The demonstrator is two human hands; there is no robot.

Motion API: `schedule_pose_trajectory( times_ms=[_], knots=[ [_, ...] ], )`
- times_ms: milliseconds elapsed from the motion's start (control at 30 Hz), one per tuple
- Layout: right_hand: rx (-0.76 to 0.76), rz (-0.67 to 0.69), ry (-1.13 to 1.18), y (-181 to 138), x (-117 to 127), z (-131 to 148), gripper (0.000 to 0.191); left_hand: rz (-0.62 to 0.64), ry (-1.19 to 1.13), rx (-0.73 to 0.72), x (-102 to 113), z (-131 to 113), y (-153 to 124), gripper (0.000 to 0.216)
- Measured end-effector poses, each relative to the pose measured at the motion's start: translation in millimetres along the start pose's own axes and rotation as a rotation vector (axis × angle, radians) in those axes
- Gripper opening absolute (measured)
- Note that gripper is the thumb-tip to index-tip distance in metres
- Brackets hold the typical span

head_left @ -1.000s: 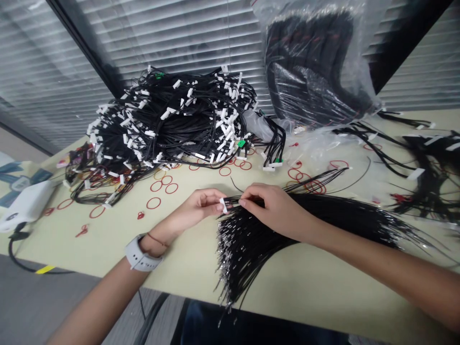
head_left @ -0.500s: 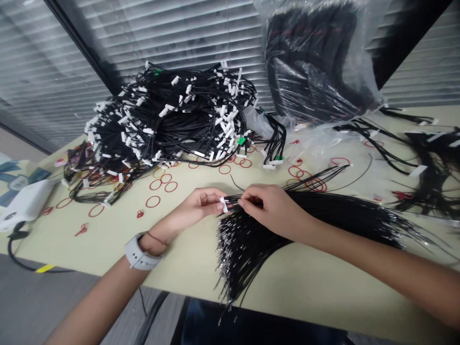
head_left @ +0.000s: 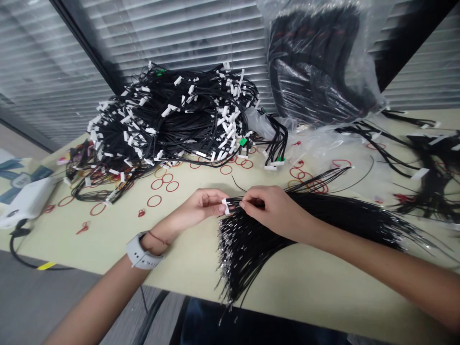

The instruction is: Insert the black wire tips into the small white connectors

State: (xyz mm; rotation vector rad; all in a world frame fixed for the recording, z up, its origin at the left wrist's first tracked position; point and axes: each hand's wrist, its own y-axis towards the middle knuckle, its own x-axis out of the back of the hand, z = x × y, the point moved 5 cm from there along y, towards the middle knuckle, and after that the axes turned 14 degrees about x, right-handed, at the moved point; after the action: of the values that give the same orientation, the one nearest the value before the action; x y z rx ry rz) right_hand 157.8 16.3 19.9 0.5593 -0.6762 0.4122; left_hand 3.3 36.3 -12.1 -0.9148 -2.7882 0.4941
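Observation:
Between the thumb and fingers of my left hand (head_left: 203, 207) is a small white connector housing (head_left: 226, 206). Black wires run from its right side toward my right hand (head_left: 275, 209). The thumb and forefinger of that hand are pinched on a black wire (head_left: 241, 203) close to the connector; its tip is hard to make out. Beneath both hands lies a thick bundle of loose black wires (head_left: 258, 239), with shiny metal terminals (head_left: 225, 249) fanned out at its left end. My right forearm crosses over the bundle.
A large heap of black cables with white connectors (head_left: 179, 120) stands at the back against the blinds. Behind the bundle is a clear plastic bag of black wires (head_left: 316, 67). Red rubber bands (head_left: 154, 201) lie scattered on the table (head_left: 118, 239). A white device (head_left: 28, 201) sits at far left.
The whole view has shifted very slightly. Both hands keep nearly the same pose, with the connector and wire still held.

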Motion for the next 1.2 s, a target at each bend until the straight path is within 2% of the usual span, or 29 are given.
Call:
schedule_pose_trajectory(
  times_ms=[233, 433, 800, 1067, 1200],
  knots=[
    [0.065, 0.011, -0.022, 0.5, 0.2, 2.2, 0.016, 0.012, 0.004, 0.031, -0.9, 0.7, 0.9, 0.012],
    [0.131, 0.097, -0.039, -0.4, -4.4, 4.0, 0.015, 0.023, 0.036, 0.061, -2.8, -0.8, 0.1, 0.011],
    [-0.008, 0.079, 0.141, -1.5, -5.9, -3.1, 0.015, 0.025, 0.096, 0.055, -4.2, -2.3, -1.4, 0.010],
    [0.018, 0.168, 0.135, -1.2, -6.8, -0.6, 0.013, 0.057, 0.034, 0.058, -8.3, -5.4, -4.8, 0.013],
    [0.028, 0.171, 0.138, -1.1, -5.5, -0.3, 0.014, 0.054, 0.051, 0.067, -7.7, -4.4, -4.2, 0.012]
  ],
)
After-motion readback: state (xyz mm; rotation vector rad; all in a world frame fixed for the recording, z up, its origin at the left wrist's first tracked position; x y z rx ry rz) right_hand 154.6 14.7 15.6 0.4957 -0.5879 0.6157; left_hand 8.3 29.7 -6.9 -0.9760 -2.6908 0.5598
